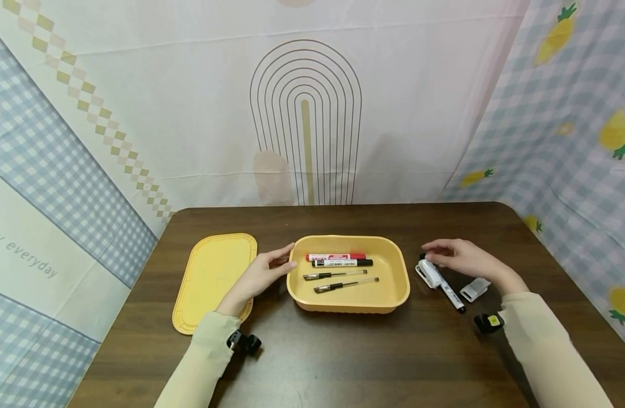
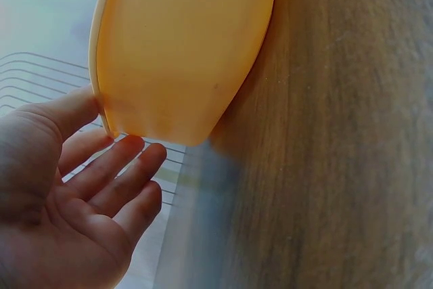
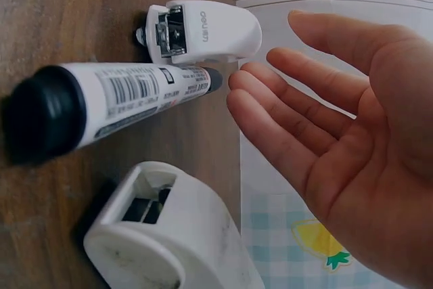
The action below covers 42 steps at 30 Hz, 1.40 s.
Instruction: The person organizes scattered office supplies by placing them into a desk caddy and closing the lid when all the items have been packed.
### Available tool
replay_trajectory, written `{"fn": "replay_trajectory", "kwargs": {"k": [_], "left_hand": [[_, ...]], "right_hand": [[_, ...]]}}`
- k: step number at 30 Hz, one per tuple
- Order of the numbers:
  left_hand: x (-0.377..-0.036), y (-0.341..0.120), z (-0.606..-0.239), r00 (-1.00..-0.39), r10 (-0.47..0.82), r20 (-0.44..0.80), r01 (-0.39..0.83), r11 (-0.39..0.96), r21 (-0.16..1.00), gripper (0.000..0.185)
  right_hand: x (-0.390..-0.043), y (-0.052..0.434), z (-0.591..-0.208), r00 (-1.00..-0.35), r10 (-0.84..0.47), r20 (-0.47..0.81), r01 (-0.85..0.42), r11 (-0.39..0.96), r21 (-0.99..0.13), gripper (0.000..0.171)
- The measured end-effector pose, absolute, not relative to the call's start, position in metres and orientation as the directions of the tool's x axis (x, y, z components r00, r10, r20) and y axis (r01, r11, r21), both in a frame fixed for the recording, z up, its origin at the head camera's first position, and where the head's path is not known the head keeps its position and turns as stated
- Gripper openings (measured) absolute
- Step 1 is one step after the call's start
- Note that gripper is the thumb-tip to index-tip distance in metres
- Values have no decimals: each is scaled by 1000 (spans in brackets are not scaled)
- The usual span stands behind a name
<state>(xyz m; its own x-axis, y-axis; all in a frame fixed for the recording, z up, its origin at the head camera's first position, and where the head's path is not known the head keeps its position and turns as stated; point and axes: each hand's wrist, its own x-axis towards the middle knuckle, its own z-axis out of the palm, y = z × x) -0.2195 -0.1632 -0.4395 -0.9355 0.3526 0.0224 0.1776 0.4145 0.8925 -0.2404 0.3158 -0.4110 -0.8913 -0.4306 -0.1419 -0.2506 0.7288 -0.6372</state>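
Note:
A yellow box [image 1: 400, 283] sits mid-table, holding a red marker [image 1: 335, 256], a black marker [image 1: 341, 263] and two clear pens [image 1: 335, 275]. My left hand [image 1: 287, 258] is open at the box's left rim. In the left wrist view the thumb of that hand [image 2: 115, 150] touches the rim of the box [image 2: 183, 45], with the fingers straight beside its wall. My right hand [image 1: 434, 254] hovers open and holds nothing. It is above a small white stapler-like device [image 1: 429, 273] and a black-capped white marker [image 1: 451, 293]. In the right wrist view the hand [image 3: 274, 59] is just right of the device [image 3: 203, 32] and the marker [image 3: 115, 103].
The box's yellow lid [image 1: 215, 280] lies flat to the left, under my left forearm. A second small white device [image 1: 474, 289] [image 3: 162, 241] lies right of the marker. The dark wooden table [image 1: 343, 351] is walled by patterned cloth at the back and sides.

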Motion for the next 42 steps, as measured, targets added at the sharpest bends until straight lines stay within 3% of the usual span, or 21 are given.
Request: {"fn": "replay_trajectory", "kwargs": {"k": [24, 42], "left_hand": [[-221, -166, -444, -930, 365, 39, 195, 401, 895, 55], [-220, -165, -442, -937, 348, 19, 174, 422, 890, 56]], "right_hand": [[-225, 309, -422, -899, -421, -119, -260, 734, -627, 62], [-224, 305, -428, -902, -417, -111, -267, 741, -616, 60]]}}
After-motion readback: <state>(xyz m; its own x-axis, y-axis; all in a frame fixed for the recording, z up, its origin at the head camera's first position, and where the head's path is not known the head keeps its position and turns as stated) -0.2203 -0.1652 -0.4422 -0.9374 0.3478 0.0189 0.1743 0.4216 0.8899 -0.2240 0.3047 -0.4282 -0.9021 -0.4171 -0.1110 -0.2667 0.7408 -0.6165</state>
